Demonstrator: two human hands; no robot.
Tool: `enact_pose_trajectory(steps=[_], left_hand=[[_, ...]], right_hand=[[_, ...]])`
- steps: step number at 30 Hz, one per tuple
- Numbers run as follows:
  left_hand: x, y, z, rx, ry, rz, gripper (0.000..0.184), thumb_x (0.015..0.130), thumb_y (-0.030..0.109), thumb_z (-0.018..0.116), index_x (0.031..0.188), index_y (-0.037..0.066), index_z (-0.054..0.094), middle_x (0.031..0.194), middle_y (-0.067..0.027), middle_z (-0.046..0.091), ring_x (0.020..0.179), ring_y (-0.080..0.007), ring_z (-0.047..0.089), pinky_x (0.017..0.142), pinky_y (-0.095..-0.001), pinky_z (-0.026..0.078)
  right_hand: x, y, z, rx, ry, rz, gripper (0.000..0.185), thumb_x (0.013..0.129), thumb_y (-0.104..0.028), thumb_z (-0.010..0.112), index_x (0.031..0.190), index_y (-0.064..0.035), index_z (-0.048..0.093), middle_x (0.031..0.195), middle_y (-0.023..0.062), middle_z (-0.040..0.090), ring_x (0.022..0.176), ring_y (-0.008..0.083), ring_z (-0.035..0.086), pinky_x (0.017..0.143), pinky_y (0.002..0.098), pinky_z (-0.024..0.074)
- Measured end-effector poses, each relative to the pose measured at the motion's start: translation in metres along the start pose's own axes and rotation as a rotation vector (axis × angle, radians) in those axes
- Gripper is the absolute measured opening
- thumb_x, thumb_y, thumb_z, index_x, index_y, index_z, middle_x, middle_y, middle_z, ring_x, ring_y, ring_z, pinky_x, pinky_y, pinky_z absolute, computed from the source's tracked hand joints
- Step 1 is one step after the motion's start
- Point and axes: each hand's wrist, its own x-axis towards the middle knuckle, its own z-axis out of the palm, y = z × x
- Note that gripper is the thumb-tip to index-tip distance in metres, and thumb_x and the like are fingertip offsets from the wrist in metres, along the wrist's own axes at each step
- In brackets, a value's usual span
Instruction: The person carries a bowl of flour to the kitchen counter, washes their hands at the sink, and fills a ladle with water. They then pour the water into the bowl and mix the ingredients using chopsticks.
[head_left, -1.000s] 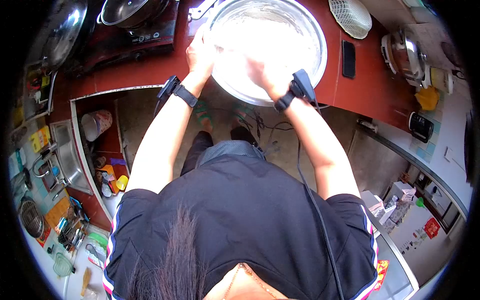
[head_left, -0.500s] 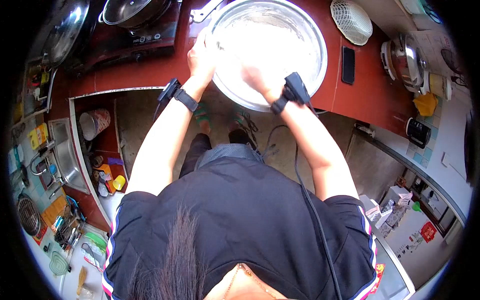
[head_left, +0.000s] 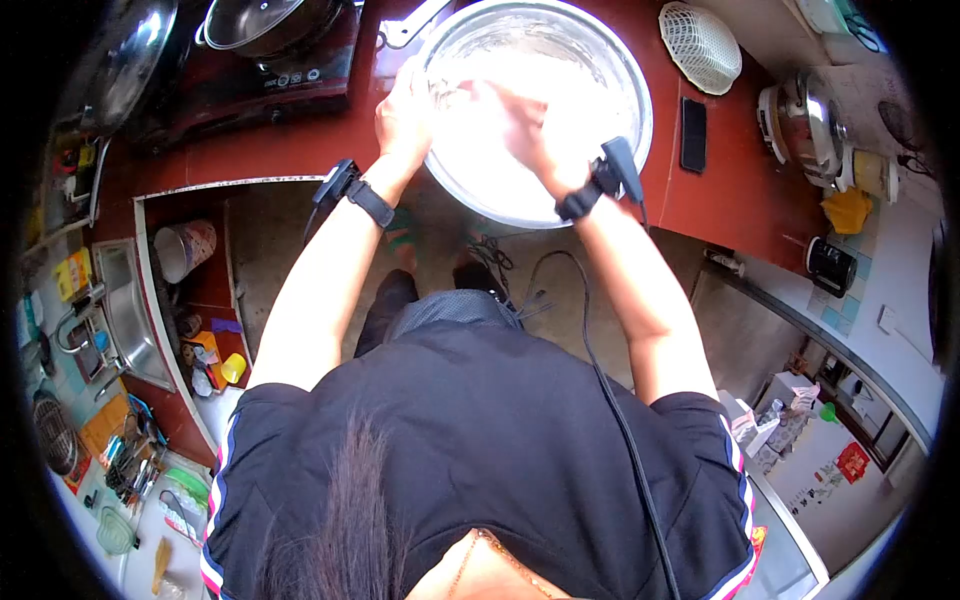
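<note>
A large round metal basin (head_left: pixel 641 110) stands at the counter's front edge, its inside washed out by glare, with whitish matter in it. My left hand (head_left: pixel 405 115) is closed on the basin's left rim. Inside the basin is my right hand (head_left: pixel 525 125), smeared by motion and glare; its fingers are hard to make out, and so is anything they touch. Both wrists carry black straps with small devices.
On the red counter (head_left: pixel 740 190) lie a black phone (head_left: pixel 693 134) and a white woven basket (head_left: pixel 700 47) right of the basin. A pot (head_left: pixel 250 25) sits on the cooktop at the left. Farther right is a lidded glass cooker (head_left: pixel 808 125). A cable hangs by my right arm.
My right hand has moved about inside the basin, and its wrist has turned. My left hand has stayed at the left rim. The view has shifted slightly.
</note>
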Motion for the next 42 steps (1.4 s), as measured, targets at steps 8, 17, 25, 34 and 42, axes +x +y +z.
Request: enact_pose_trajectory(steps=[8, 17, 25, 34, 42], left_hand=[[-0.001, -0.005, 0.0, 0.01, -0.01, -0.011, 0.044, 0.104, 0.041, 0.044, 0.137, 0.014, 0.056, 0.116, -0.024, 0.068, 0.108, -0.0418, 0.066, 0.092, -0.048, 0.052], [0.0, -0.002, 0.0, 0.075, 0.012, -0.043, 0.042, 0.104, 0.043, 0.044, 0.134, 0.017, 0.058, 0.109, -0.023, 0.07, 0.101, -0.0439, 0.067, 0.085, -0.0504, 0.054], [0.0, -0.002, 0.001, 0.076, 0.025, -0.074, 0.041, 0.103, 0.046, 0.043, 0.131, 0.02, 0.058, 0.103, -0.0231, 0.071, 0.097, -0.0451, 0.068, 0.084, -0.0523, 0.053], [-0.002, -0.002, 0.001, 0.126, 0.011, -0.056, 0.041, 0.103, 0.046, 0.043, 0.131, 0.02, 0.058, 0.105, -0.0236, 0.07, 0.098, -0.0454, 0.067, 0.085, -0.0534, 0.053], [-0.001, 0.002, -0.002, 0.14, 0.006, -0.092, 0.042, 0.103, 0.047, 0.042, 0.13, 0.021, 0.06, 0.104, -0.022, 0.071, 0.099, -0.0442, 0.067, 0.086, -0.052, 0.053]], right_hand=[[0.059, 0.084, -0.115, 0.319, 0.144, 0.366, 0.022, 0.102, -0.016, 0.06, 0.105, 0.0013, 0.073, 0.094, 0.0093, 0.075, 0.084, 0.0166, 0.073, 0.075, 0.0279, 0.0595], [0.027, 0.089, -0.17, 0.065, -0.079, 0.44, 0.025, 0.105, -0.016, 0.053, 0.11, 0.0016, 0.071, 0.102, 0.0098, 0.074, 0.092, 0.0178, 0.072, 0.084, 0.0297, 0.0592], [-0.08, 0.024, -0.135, 0.002, -0.097, 0.688, 0.021, 0.1, -0.012, 0.061, 0.11, 0.002, 0.073, 0.095, 0.0094, 0.076, 0.081, 0.0138, 0.069, 0.076, 0.0289, 0.0561], [-0.053, 0.016, -0.059, -0.376, -0.31, 0.123, 0.03, 0.095, -0.01, 0.06, 0.124, -0.0107, 0.069, 0.116, 0.0136, 0.071, 0.109, 0.0263, 0.068, 0.093, 0.0363, 0.0535], [-0.035, 0.061, -0.091, -0.338, -0.147, 0.098, 0.017, 0.097, -0.009, 0.064, 0.111, -0.0015, 0.072, 0.104, 0.0113, 0.075, 0.096, 0.0189, 0.072, 0.085, 0.0274, 0.0538]])
